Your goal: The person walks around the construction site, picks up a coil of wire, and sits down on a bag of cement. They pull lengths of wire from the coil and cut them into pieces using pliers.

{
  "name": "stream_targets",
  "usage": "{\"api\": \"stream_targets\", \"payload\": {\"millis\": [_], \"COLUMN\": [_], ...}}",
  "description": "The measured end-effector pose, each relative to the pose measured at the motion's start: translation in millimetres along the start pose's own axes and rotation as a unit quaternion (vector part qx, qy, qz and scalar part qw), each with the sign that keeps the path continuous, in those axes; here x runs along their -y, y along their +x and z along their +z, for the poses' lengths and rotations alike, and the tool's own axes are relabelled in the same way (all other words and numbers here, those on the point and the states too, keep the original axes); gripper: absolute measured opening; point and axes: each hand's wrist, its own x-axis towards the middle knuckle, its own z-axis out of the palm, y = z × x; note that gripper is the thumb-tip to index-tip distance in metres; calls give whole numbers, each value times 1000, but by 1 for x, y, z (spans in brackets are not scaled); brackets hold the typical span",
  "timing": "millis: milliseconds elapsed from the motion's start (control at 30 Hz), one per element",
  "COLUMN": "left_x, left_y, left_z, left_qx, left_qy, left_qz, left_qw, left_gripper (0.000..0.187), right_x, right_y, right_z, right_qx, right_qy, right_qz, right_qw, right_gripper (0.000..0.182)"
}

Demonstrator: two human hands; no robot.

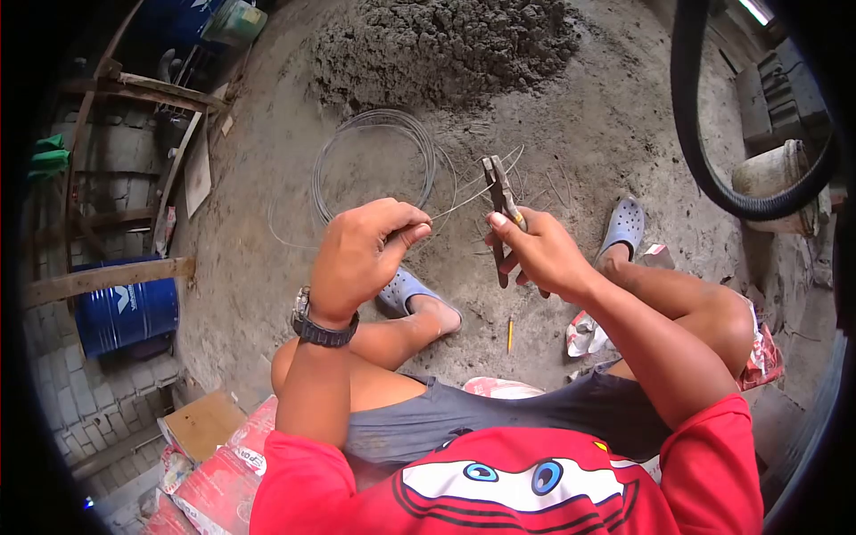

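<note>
My left hand, with a watch on its wrist, pinches a thin wire. The wire runs right from my fingertips to the jaws of the pliers. My right hand is wrapped round the handles of these pliers, whose jaws point up. Beyond my left hand a coil of grey wire lies on the dirt floor, with loose strands to its right.
A heap of grey mix is at the top. A pencil lies between my feet. Blue drum and wooden beam stand left; a bucket and blocks are right. Paper sacks lie lower left.
</note>
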Motion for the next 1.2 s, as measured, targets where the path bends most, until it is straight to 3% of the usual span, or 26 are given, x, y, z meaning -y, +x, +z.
{"api": "stream_targets", "payload": {"millis": [367, 467, 533, 633, 733, 833, 1033, 1200], "left_x": [10, 17, 20, 20, 17, 19, 18, 19], "left_y": [2, 1, 3, 4, 5, 4, 4, 3], "left_z": [-6, -9, -11, -12, -12, -13, -17, -21], "left_qx": [10, 13, 12, -17, -14, -7, 14, 14], "left_qy": [-49, -75, -87, -109, -85, -77, -97, -121], "left_qz": [-13, -18, -22, 2, -11, -10, -34, -33], "left_qw": [999, 997, 996, 994, 996, 997, 995, 992], "left_gripper": [10, 9, 9, 11, 11, 11, 9, 9], "right_x": [22, 16, 17, 9, 1, 2, 14, 12], "right_y": [-10, -6, -11, -6, -2, -1, -6, -5], "right_z": [-3, -5, -2, -2, 1, -2, 0, 1], "right_qx": [34, 68, 131, 166, 119, 133, 149, 142], "right_qy": [-143, -100, 121, 155, 89, 4, 100, 100], "right_qz": [-43, -52, 4, -2, -44, -44, -5, -18], "right_qw": [988, 991, 984, 974, 988, 990, 984, 985], "right_gripper": [48, 40, 43, 50, 42, 48, 44, 49]}}
